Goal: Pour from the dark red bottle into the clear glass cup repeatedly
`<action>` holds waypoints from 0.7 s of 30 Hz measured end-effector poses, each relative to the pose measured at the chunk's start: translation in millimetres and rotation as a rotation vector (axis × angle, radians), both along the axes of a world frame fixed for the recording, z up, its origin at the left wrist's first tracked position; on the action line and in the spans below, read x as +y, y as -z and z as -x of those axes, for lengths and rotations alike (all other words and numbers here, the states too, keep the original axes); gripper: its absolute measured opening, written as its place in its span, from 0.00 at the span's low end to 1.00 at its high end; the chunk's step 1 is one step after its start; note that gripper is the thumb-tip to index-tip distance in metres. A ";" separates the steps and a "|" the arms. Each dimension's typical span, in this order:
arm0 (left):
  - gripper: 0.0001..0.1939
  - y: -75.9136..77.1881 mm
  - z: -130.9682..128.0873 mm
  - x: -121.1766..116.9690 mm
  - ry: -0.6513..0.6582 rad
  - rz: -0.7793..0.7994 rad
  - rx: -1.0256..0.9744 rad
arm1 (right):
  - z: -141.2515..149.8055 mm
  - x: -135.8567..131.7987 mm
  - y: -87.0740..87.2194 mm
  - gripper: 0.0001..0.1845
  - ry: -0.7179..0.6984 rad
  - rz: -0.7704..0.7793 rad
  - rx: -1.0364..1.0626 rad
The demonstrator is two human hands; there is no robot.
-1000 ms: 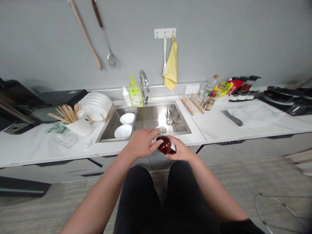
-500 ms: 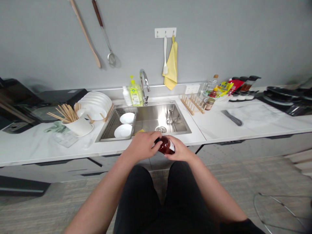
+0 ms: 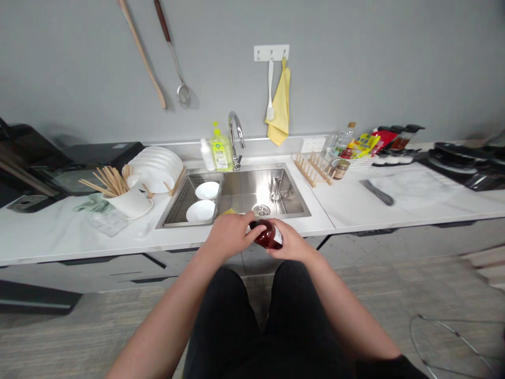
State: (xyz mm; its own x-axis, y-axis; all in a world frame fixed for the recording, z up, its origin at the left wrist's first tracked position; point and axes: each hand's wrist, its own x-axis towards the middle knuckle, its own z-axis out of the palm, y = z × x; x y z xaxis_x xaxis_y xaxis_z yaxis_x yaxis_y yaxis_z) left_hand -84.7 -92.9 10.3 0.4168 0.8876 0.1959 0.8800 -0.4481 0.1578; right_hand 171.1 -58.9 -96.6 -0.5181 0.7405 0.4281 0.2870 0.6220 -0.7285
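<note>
A dark red bottle (image 3: 268, 236) with a white label is held in front of me, just over the front edge of the sink. My left hand (image 3: 231, 235) closes over its left end, hiding the cap or neck. My right hand (image 3: 290, 243) wraps the lower body from the right. Beyond my hands, a small yellow sponge (image 3: 228, 211) lies in the stainless steel sink (image 3: 252, 195), near the drain.
A wire rack (image 3: 189, 200) in the sink's left side holds white bowls. Behind the sink stand a chrome faucet (image 3: 235, 139) and green dish soap (image 3: 221, 152). White plates (image 3: 155, 168) and a chopstick holder (image 3: 128, 202) stand left; a wooden rack (image 3: 311, 169) stands right.
My view has drifted slightly, shifting the wall and counter a little. My hands stay on the bottle. The yellow sponge shows past my left hand, hidden one second ago.
</note>
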 end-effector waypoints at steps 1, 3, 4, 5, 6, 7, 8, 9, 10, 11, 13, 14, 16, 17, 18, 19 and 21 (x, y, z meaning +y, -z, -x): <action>0.21 0.1 0.3 -0.5 0.013 -0.011 -0.026 | 0.5 0.0 -0.5 0.49 -0.007 -0.002 -0.004; 0.16 0.0 1.9 -2.1 0.072 -0.035 -0.093 | 1.2 0.2 -2.0 0.48 -0.018 -0.001 -0.007; 0.15 0.0 3.1 -2.9 0.106 -0.041 -0.118 | 1.3 0.3 -2.8 0.47 -0.019 0.002 -0.008; 0.15 -0.1 4.5 -3.6 0.130 -0.038 -0.137 | 1.3 0.4 -3.4 0.47 -0.017 0.004 -0.008; 0.15 -0.2 5.9 -4.0 0.141 -0.025 -0.153 | 1.2 0.4 -3.8 0.46 -0.015 0.005 -0.008; 0.13 -0.3 7.1 -4.1 0.139 -0.005 -0.170 | 1.1 0.4 -3.9 0.47 -0.012 0.003 -0.007; 0.11 -0.4 8.2 -4.0 0.127 0.016 -0.194 | 1.1 0.3 -3.6 0.47 -0.011 -0.001 -0.008; 0.09 -0.4 9.2 -3.9 0.108 0.032 -0.224 | 1.2 0.1 -3.1 0.47 -0.011 -0.006 -0.010; 0.09 -0.1 10.0 -3.7 0.087 0.042 -0.257 | 1.5 -0.2 -2.3 0.48 -0.010 -0.009 -0.012; 0.11 0.4 11.0 -3.5 0.067 0.041 -0.294 | 1.9 -0.5 -1.4 0.48 -0.010 -0.010 -0.013; 0.17 2.8 14.8 -2.7 0.024 0.006 -0.382 | 2.5 -0.8 0.6 0.48 -0.008 0.000 -0.013; 0.18 4.7 18.6 -1.9 0.003 -0.020 -0.436 | 2.4 -0.5 1.6 0.48 -0.006 0.008 -0.007; 0.18 10.0 32.6 1.1 -0.048 -0.079 -0.580 | 0.5 1.6 3.9 0.48 0.009 0.031 0.022; 0.17 13.5 44.0 3.2 -0.082 -0.108 -0.676 | -1.5 3.7 5.3 0.49 0.024 0.044 0.045; 0.16 17.5 58.9 5.7 -0.127 -0.141 -0.790 | -4.2 6.7 6.9 0.49 0.046 0.057 0.072; 0.16 22.1 77.5 8.1 -0.190 -0.173 -0.920 | -7.4 10.5 8.7 0.51 0.077 0.070 0.102; 0.20 32.7 125.3 12.1 -0.358 -0.284 -1.207 | -14.8 20.8 12.9 0.54 0.155 0.095 0.164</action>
